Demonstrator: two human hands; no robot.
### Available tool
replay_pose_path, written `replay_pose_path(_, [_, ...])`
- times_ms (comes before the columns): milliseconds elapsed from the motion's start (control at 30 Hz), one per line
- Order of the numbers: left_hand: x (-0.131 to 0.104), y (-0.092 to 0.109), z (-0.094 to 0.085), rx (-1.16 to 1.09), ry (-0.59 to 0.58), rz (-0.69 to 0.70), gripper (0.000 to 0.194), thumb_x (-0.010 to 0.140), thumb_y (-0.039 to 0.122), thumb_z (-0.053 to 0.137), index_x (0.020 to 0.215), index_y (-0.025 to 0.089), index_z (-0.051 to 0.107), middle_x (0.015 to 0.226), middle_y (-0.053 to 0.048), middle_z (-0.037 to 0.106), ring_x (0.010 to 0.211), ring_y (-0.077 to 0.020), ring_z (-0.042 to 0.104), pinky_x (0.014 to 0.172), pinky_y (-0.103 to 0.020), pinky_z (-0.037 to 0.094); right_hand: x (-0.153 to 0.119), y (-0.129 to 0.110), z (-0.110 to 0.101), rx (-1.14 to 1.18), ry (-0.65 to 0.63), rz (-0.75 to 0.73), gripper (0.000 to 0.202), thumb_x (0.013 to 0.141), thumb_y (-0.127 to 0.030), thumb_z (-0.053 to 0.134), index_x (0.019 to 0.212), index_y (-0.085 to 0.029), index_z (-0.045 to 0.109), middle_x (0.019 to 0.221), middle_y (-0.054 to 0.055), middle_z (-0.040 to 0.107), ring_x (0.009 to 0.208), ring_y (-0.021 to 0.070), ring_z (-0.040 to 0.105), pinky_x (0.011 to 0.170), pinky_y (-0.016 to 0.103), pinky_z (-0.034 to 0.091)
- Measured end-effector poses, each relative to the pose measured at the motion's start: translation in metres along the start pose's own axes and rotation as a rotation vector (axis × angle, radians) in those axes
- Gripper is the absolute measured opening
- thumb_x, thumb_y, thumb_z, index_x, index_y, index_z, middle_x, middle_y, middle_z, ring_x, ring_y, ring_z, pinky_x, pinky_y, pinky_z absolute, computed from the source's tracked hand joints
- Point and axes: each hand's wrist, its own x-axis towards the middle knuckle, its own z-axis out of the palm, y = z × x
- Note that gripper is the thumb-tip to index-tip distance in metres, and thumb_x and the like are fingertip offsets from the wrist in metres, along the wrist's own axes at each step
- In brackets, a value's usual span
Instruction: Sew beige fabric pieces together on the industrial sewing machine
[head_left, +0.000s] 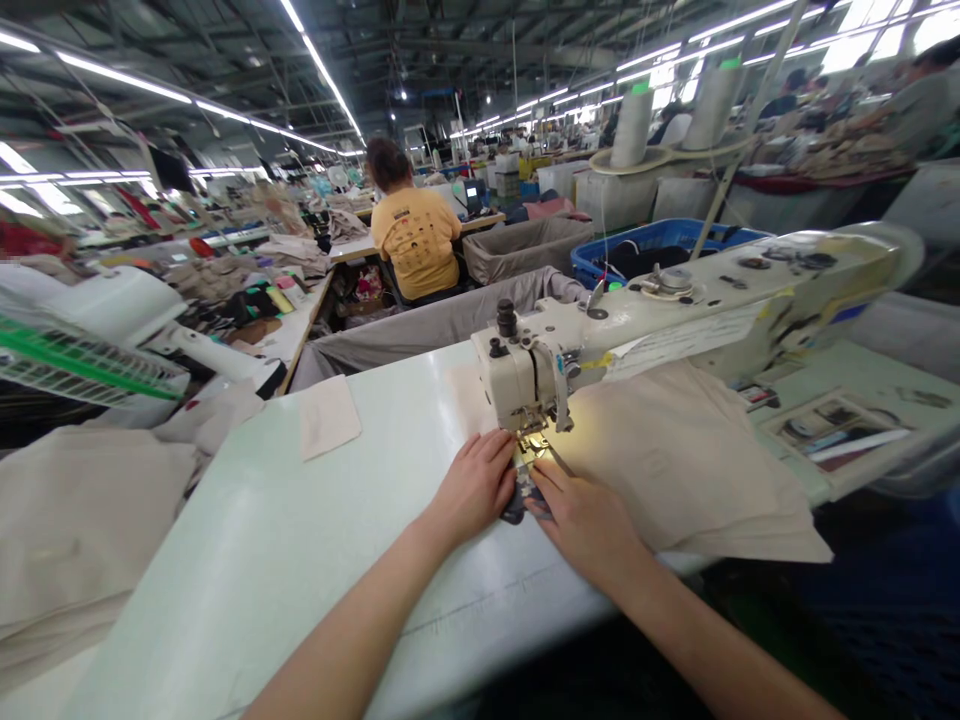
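Observation:
Both hands are at the needle area of a cream sewing machine (525, 385), under its small yellow light. My left hand (476, 485) rests left of the presser foot, its fingers close together and bent at the edge of a small dark piece with pale patches (523, 492). On the right side of that piece, my right hand (592, 525) closes finger and thumb against it. A thin dark strip (560, 461) lies by the right fingertips; what it is I cannot tell. The fingers partly hide the small piece, and its kind is unclear.
A beige fabric stack (682, 460) lies right of the needle, under the machine arm. One beige panel (330, 416) is on the pale table (300, 530). More beige fabric (82, 510) and a fan (97, 340) are left. A person in yellow (416, 235) sits ahead, beyond a grey cloth-lined bin (420, 322).

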Motion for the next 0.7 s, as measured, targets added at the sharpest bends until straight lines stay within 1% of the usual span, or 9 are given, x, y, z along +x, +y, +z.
replay_pose_path(100, [0.0, 0.0, 0.0, 0.016, -0.023, -0.037, 0.041, 0.097, 0.022, 0.048, 0.137, 0.014, 0.052, 0.139, -0.015, 0.058, 0.13, -0.0295, 0.054, 0.114, -0.052, 0.042, 0.0, -0.001, -0.002, 0.012, -0.004, 0.002, 0.031, 0.1, -0.028, 0.055, 0.128, -0.019, 0.062, 0.136, 0.011, 0.064, 0.095, 0.0225, 0.073, 0.075, 0.03, 0.057])
replay_pose_path(233, [0.0, 0.001, -0.001, 0.053, -0.036, -0.061, 0.042, 0.097, 0.024, 0.05, 0.137, 0.014, 0.052, 0.138, -0.015, 0.059, 0.13, -0.0294, 0.053, 0.11, -0.047, 0.044, 0.0, -0.001, -0.005, 0.029, -0.033, 0.009, 0.03, 0.098, -0.026, 0.058, 0.127, -0.018, 0.062, 0.135, 0.011, 0.064, 0.095, 0.0229, 0.073, 0.076, 0.031, 0.057])
replay_pose_path(333, [0.002, 0.003, -0.008, 0.091, -0.04, -0.1, 0.04, 0.096, 0.028, 0.055, 0.134, 0.016, 0.055, 0.134, -0.013, 0.061, 0.124, -0.0294, 0.056, 0.105, -0.047, 0.047, -0.002, 0.0, -0.005, 0.049, -0.023, 0.009, 0.027, 0.098, -0.028, 0.057, 0.123, -0.019, 0.064, 0.134, 0.01, 0.065, 0.091, 0.0222, 0.073, 0.074, 0.031, 0.057])
replay_pose_path(400, [0.003, 0.006, -0.016, 0.111, -0.061, -0.132, 0.035, 0.096, 0.03, 0.055, 0.129, 0.017, 0.059, 0.126, -0.012, 0.064, 0.117, -0.0291, 0.058, 0.099, -0.046, 0.049, -0.004, 0.0, -0.004, 0.065, 0.0, 0.019, 0.024, 0.1, -0.028, 0.055, 0.119, -0.02, 0.066, 0.132, 0.009, 0.066, 0.091, 0.0213, 0.073, 0.074, 0.031, 0.057])
replay_pose_path(467, [0.001, 0.012, -0.023, 0.106, -0.106, -0.151, 0.025, 0.098, 0.025, 0.05, 0.118, 0.018, 0.064, 0.114, -0.01, 0.066, 0.105, -0.0266, 0.061, 0.092, -0.043, 0.052, -0.008, 0.001, -0.004, 0.073, 0.025, 0.043, 0.022, 0.1, -0.026, 0.052, 0.116, -0.02, 0.067, 0.129, 0.008, 0.067, 0.093, 0.021, 0.072, 0.076, 0.03, 0.056])
replay_pose_path(533, [-0.003, 0.021, -0.026, 0.07, -0.159, -0.136, 0.024, 0.098, 0.018, 0.045, 0.108, 0.018, 0.066, 0.107, -0.009, 0.065, 0.095, -0.0233, 0.061, 0.086, -0.038, 0.053, -0.012, 0.002, -0.004, 0.086, 0.057, 0.055, 0.023, 0.1, -0.024, 0.052, 0.116, -0.021, 0.067, 0.128, 0.008, 0.068, 0.096, 0.0214, 0.072, 0.077, 0.03, 0.056])
replay_pose_path(567, [-0.005, 0.025, -0.026, 0.053, -0.176, -0.12, 0.024, 0.097, 0.016, 0.045, 0.107, 0.019, 0.066, 0.106, -0.008, 0.064, 0.094, -0.0226, 0.06, 0.085, -0.037, 0.053, -0.014, 0.003, -0.004, 0.1, 0.072, 0.045, 0.023, 0.1, -0.024, 0.052, 0.117, -0.021, 0.067, 0.128, 0.008, 0.068, 0.097, 0.0217, 0.072, 0.078, 0.03, 0.056])
replay_pose_path(633, [-0.009, 0.035, -0.024, 0.04, -0.184, -0.095, 0.023, 0.095, 0.016, 0.049, 0.112, 0.019, 0.064, 0.111, -0.009, 0.063, 0.099, -0.0237, 0.059, 0.086, -0.037, 0.053, -0.017, 0.004, -0.005, 0.137, 0.083, 0.004, 0.025, 0.099, -0.023, 0.054, 0.12, -0.021, 0.065, 0.128, 0.008, 0.068, 0.099, 0.0219, 0.071, 0.078, 0.031, 0.056])
replay_pose_path(700, [-0.009, 0.042, -0.02, 0.066, -0.169, -0.101, 0.028, 0.093, 0.017, 0.054, 0.12, 0.019, 0.061, 0.119, -0.01, 0.061, 0.107, -0.0264, 0.057, 0.09, -0.04, 0.053, -0.019, 0.005, -0.006, 0.164, 0.065, -0.028, 0.026, 0.098, -0.022, 0.054, 0.121, -0.021, 0.065, 0.128, 0.007, 0.068, 0.099, 0.0216, 0.071, 0.079, 0.031, 0.056])
